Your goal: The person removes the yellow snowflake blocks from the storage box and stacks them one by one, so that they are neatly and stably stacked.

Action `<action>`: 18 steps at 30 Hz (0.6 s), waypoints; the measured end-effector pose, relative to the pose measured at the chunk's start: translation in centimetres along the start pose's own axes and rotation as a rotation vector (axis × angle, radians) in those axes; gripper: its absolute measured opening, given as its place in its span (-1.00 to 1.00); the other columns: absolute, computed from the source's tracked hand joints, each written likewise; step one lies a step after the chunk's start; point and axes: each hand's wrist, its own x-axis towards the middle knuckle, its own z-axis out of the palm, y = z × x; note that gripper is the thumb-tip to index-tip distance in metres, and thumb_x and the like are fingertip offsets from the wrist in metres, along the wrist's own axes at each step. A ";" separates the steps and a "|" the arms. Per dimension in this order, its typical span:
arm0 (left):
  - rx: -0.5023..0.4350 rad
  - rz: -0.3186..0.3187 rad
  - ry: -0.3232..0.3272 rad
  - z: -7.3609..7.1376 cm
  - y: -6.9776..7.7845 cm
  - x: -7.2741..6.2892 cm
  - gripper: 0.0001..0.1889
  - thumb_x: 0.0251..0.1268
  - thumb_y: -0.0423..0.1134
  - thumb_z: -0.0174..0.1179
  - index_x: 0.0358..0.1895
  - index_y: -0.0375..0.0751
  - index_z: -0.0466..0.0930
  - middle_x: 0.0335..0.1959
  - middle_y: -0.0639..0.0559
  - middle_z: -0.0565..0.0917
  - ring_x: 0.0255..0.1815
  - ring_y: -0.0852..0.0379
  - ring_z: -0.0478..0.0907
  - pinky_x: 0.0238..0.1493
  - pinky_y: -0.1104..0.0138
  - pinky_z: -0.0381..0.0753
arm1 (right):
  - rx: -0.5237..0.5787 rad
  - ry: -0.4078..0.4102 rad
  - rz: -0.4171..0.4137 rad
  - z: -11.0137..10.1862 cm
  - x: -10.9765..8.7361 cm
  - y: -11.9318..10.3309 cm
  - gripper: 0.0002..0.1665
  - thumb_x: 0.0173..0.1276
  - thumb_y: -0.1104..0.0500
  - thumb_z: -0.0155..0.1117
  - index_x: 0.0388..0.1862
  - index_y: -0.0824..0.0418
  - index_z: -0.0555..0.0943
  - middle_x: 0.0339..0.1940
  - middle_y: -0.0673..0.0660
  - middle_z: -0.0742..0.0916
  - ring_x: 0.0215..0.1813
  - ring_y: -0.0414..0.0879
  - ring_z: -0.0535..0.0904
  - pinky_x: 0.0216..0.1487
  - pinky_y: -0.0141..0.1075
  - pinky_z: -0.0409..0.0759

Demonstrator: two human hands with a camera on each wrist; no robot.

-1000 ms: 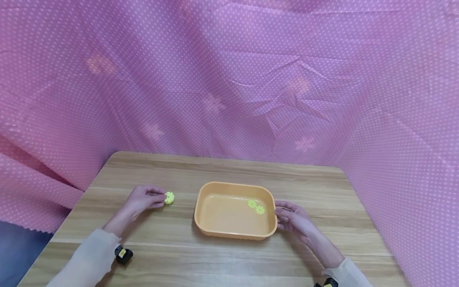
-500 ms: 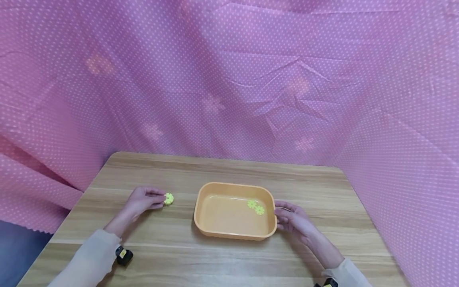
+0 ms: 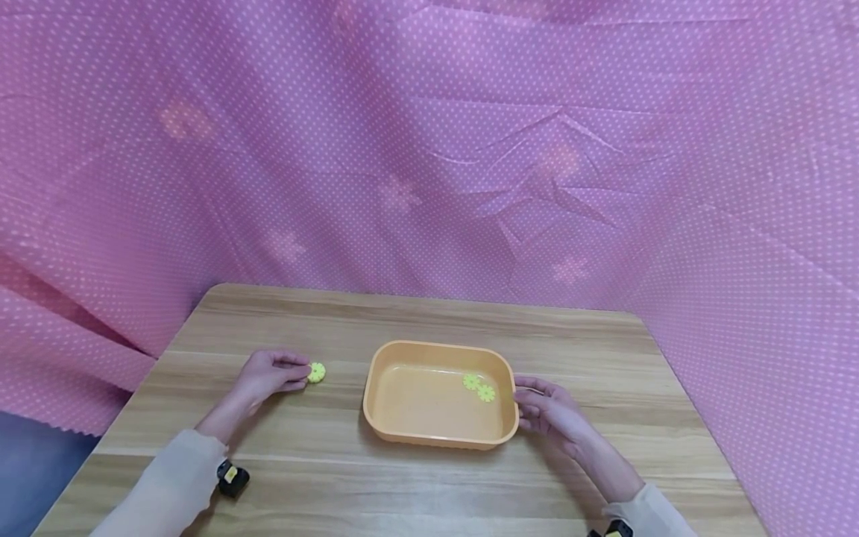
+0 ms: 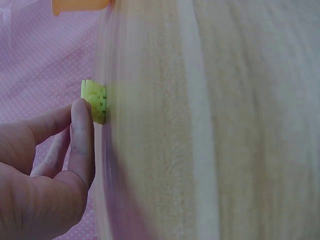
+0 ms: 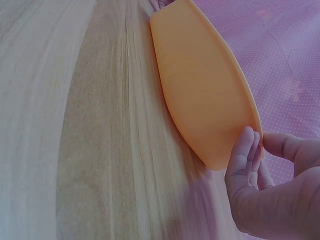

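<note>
My left hand (image 3: 271, 373) pinches a small stack of yellow-green notched discs (image 4: 95, 102) by its near side, low over the table's left half. From above, the top disc (image 3: 318, 372) looks like a flower with a small centre hole. Over on the right, my right hand (image 3: 553, 410) holds the right end of an orange rectangular tub (image 3: 439, 441), its fingertips (image 5: 246, 135) against the outer end wall and rim. Inside the tub, near its right end, lie two similar flower-shaped discs (image 3: 486, 393), side by side and touching.
The wood-grain table (image 3: 403, 485) has rounded far corners. A pink dotted cloth (image 3: 429, 186) hangs behind it and along both sides. Each wrist wears a small black camera, such as the left wrist camera (image 3: 233, 479).
The left hand and its disc stack have shifted only very slightly, and the top disc appears a little turned. The tub, the discs inside it and the right hand stay in place.
</note>
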 end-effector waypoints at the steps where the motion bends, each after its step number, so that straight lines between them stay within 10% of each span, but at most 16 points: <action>1: -0.002 0.000 0.000 0.0 0.0 0.0 -0.54 0.37 -0.50 0.33 0.22 -0.74 0.45 -0.25 0.08 0.77 -0.25 0.28 0.78 -0.07 0.41 0.86 | 0.000 -0.002 0.000 0.0 0.0 0.0 -0.43 0.54 0.27 0.25 0.44 0.41 0.37 -0.19 -0.06 0.85 -0.21 -0.28 0.77 -0.06 -0.35 0.84; 18: 0.046 -0.006 0.024 0.3 1.5 -0.4 -0.50 0.43 -0.44 0.31 0.30 -0.71 0.42 -0.18 0.04 0.78 -0.27 0.27 0.79 -0.08 0.42 0.85 | 0.015 -0.017 -0.009 -0.2 0.3 -0.3 -0.46 0.56 0.30 0.22 0.43 0.42 0.37 -0.18 -0.05 0.85 -0.21 -0.27 0.78 -0.05 -0.35 0.85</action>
